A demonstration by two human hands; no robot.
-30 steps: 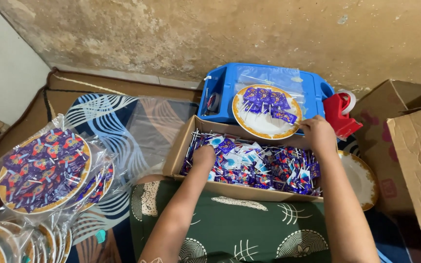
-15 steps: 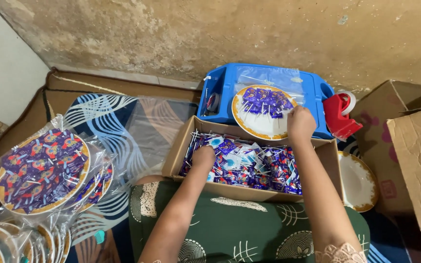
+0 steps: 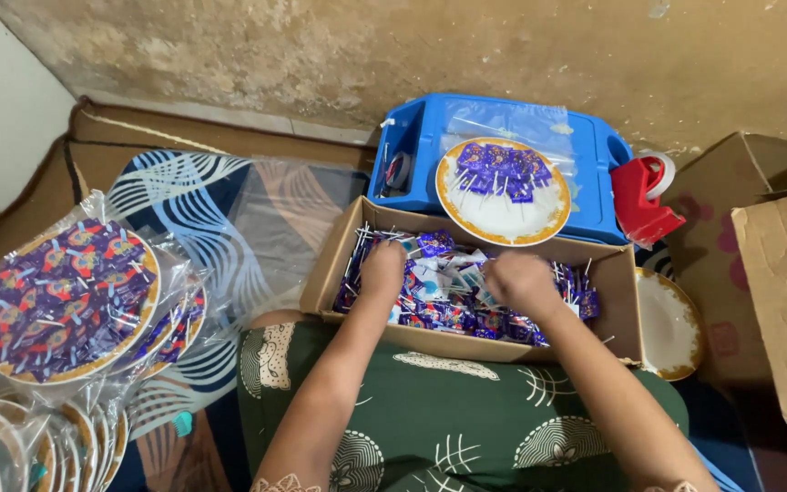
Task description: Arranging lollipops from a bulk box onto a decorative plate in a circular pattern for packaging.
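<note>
Hands, left point(image 3: 383, 270) and right point(image 3: 523, 282), were curled in the lollipop box point(image 3: 334, 264), grip hidden; sticks could spill toward six o'clock.

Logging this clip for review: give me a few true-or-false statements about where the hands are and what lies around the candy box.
1. Both hands are inside the cardboard box of wrapped lollipops. True: left hand and right hand both rest among them.
2. The plate on the blue tray is empty. False: it holds several purple lollipops.
3. A red tape dispenser stands right of the tray. True.
4. The bagged, filled plates lie to the person's right. False: they are stacked on the left.
</note>
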